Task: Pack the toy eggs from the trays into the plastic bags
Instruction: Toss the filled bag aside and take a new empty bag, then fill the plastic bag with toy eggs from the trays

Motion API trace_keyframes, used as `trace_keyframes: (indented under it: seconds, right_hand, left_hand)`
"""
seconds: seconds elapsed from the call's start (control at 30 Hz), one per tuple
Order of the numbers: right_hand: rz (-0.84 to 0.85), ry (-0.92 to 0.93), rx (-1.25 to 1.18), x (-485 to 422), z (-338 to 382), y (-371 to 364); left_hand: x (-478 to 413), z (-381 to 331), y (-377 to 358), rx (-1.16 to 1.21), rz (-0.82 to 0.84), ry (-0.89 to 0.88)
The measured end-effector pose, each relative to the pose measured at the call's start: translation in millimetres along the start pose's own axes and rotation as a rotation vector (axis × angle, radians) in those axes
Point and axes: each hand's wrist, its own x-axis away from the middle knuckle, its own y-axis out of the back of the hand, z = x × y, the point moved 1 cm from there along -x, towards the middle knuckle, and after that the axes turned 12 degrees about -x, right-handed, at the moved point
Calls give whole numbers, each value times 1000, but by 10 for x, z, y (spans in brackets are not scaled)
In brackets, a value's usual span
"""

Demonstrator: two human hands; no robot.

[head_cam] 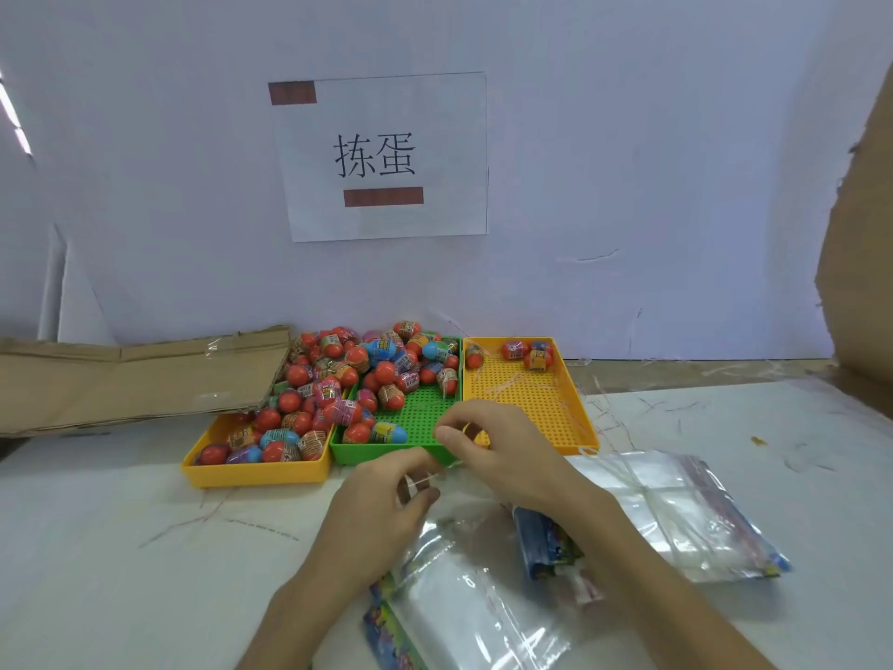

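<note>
Left hand (381,495) and right hand (502,452) meet just in front of the green perforated plastic tray (425,413); fingers of both curled, pinching the top edge of a clear plastic bag with printed edge (464,602) lying on the white table (121,548). Multicoloured plastic toy eggs (357,374) heaped across the left yellow perforated tray (256,471) and rear of green tray. Right yellow perforated tray (536,403) holds a few eggs at far end. Stack of clear bags (676,515) to the right, near right forearm. Flattened brown cardboard (135,379) left of trays. Paper sign w/ characters (381,157) on wall.
</note>
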Motion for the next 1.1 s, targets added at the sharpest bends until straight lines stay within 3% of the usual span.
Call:
trace_keyframes:
  seconds: [0.23,0.47,0.6,0.77,0.93,1.1]
  right_hand:
    - [-119,52,-55,17,10,8]
    - [-219,29,-233,-16,-1,41]
    - [-248,13,-354,-33,5,80]
    - [-245,33,-457,-25,21,103]
    - [-220,21,-556,-25,52,115]
    - [-225,1,-585,-27,52,129]
  left_hand:
    - [-18,-11,74,158,-190,-19]
    - [-16,-49,100,198,-262,11]
    - [-40,-37,128,417,-242,192]
    - [-72,-2,168,757,-81,413]
    - [-58,-13,152,778,36,389]
    - [-53,-30,153,721,-49,349]
